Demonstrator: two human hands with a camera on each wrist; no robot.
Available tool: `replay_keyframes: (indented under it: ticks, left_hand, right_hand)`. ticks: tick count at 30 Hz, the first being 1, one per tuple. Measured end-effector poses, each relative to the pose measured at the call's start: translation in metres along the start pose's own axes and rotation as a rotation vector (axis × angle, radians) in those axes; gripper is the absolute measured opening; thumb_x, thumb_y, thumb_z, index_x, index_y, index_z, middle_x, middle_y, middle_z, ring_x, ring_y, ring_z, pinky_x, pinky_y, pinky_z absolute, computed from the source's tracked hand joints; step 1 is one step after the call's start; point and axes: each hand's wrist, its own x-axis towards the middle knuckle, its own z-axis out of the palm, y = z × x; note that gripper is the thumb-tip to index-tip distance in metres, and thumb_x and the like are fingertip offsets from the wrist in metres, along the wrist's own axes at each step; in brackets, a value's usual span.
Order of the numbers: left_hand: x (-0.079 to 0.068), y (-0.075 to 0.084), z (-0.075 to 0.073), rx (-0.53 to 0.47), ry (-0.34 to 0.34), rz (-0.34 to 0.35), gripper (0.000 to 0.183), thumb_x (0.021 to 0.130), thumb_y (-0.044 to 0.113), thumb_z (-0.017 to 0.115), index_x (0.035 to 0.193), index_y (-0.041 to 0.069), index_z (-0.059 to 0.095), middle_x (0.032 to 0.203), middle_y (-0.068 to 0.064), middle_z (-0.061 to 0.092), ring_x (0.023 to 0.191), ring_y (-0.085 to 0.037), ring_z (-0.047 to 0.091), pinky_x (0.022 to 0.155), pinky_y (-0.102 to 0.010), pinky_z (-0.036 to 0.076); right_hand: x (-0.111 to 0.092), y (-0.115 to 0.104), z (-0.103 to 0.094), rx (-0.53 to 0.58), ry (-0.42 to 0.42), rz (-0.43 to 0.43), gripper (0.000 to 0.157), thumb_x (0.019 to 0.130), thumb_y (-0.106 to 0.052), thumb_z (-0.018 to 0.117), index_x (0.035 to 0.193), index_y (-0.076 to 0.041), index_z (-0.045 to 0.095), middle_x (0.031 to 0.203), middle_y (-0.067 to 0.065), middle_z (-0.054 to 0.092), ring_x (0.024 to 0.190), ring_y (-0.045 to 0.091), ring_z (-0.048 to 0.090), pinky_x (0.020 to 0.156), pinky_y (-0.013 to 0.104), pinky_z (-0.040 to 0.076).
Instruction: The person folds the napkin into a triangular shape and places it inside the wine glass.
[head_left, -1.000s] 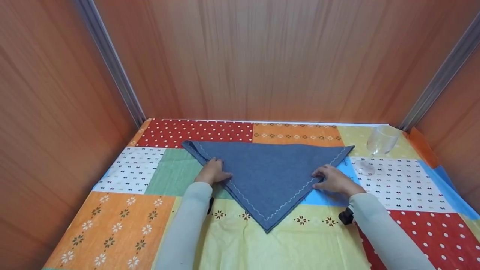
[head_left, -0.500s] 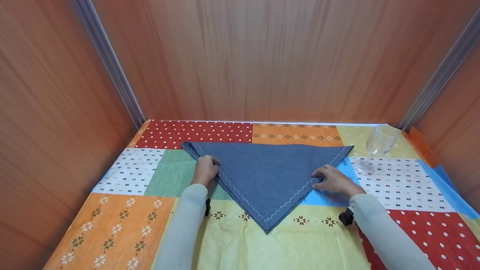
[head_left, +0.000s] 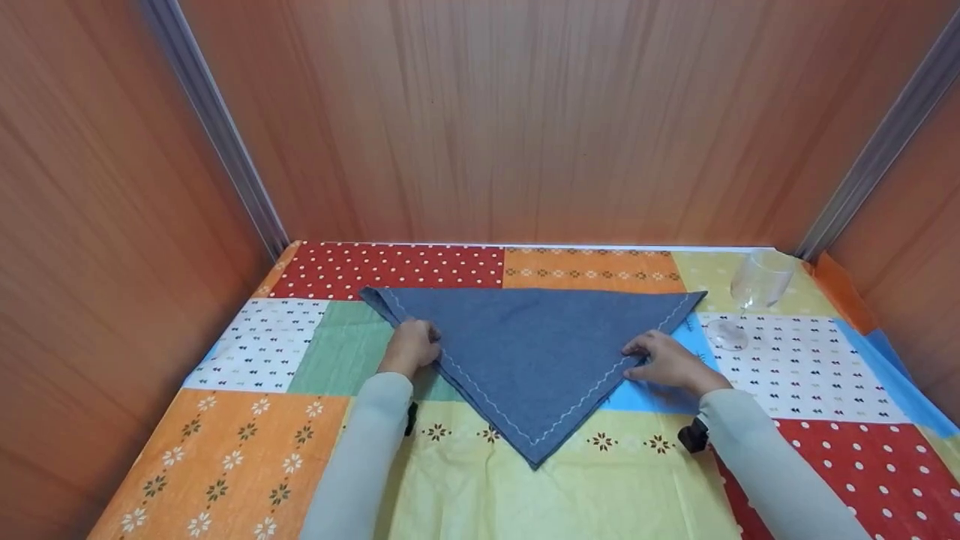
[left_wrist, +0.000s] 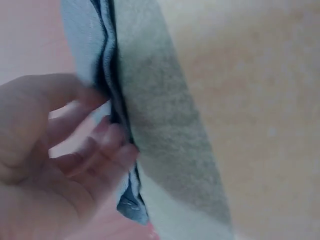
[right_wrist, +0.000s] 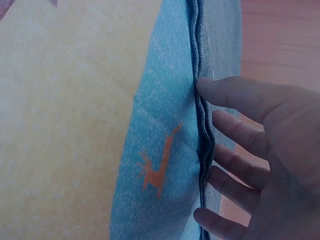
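Note:
A blue-grey cloth napkin (head_left: 532,360), folded into a triangle with pale zigzag stitching, lies on the table with its point toward me. At its left slanting edge my left hand (head_left: 411,346) holds the layers between curled fingers. The left wrist view shows that hand (left_wrist: 65,155), partly blurred, against the stacked napkin edges (left_wrist: 112,75). My right hand (head_left: 667,361) rests on the right slanting edge. In the right wrist view its fingers (right_wrist: 240,132) are spread and loosely straight, with tips touching the napkin's layered edge (right_wrist: 200,110).
A clear stemmed glass (head_left: 761,281) stands at the back right, beyond the napkin's right corner. A patchwork-patterned tablecloth (head_left: 247,457) covers the table. Wood-grain panels (head_left: 487,127) rise behind it and on both sides.
My left hand has shifted left and slightly up along the napkin's left edge, then dipped a little, its fingers curling in at the edge. My right hand stays in place.

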Motion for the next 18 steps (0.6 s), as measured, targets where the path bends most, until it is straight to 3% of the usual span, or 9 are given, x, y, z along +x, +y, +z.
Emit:
replay_keyframes:
  ticks: [3,6,11,18]
  left_hand:
    - [-0.003,0.0,-0.002,0.026,-0.047,-0.008,0.028,0.092,0.009,0.069,0.119,0.0,0.071,0.121,-0.018,0.062,0.112,-0.032,0.058,0.094,-0.047,0.051]
    - [-0.004,0.001,-0.002,0.005,-0.051,-0.005,0.026,0.092,0.008,0.07,0.116,0.0,0.072,0.118,-0.019,0.059,0.11,-0.032,0.057,0.092,-0.046,0.051]
    - [-0.002,-0.002,-0.001,-0.079,-0.031,-0.027,0.023,0.091,0.003,0.069,0.113,0.0,0.073,0.115,-0.016,0.059,0.105,-0.03,0.058,0.089,-0.044,0.053]
    - [0.007,-0.005,0.004,-0.141,0.015,-0.009,0.033,0.091,-0.002,0.063,0.123,-0.004,0.068,0.127,-0.02,0.062,0.113,-0.031,0.059,0.093,-0.046,0.051]
  right_hand:
    - [0.0,-0.002,0.001,-0.028,-0.006,0.005,0.033,0.089,-0.018,0.077,0.118,-0.004,0.068,0.115,0.013,0.057,0.109,0.034,0.055,0.095,0.055,0.044]
    - [-0.001,-0.003,-0.001,-0.055,-0.009,0.012,0.034,0.09,-0.019,0.076,0.12,-0.005,0.068,0.116,0.012,0.057,0.11,0.035,0.055,0.096,0.056,0.044]
    - [-0.003,-0.004,-0.001,-0.052,-0.01,0.013,0.034,0.091,-0.019,0.075,0.121,-0.004,0.067,0.119,0.014,0.057,0.113,0.037,0.054,0.098,0.057,0.043]
    - [0.0,-0.002,0.001,-0.049,0.003,-0.001,0.036,0.092,-0.018,0.073,0.123,-0.002,0.066,0.121,0.017,0.057,0.113,0.038,0.054,0.097,0.057,0.044]
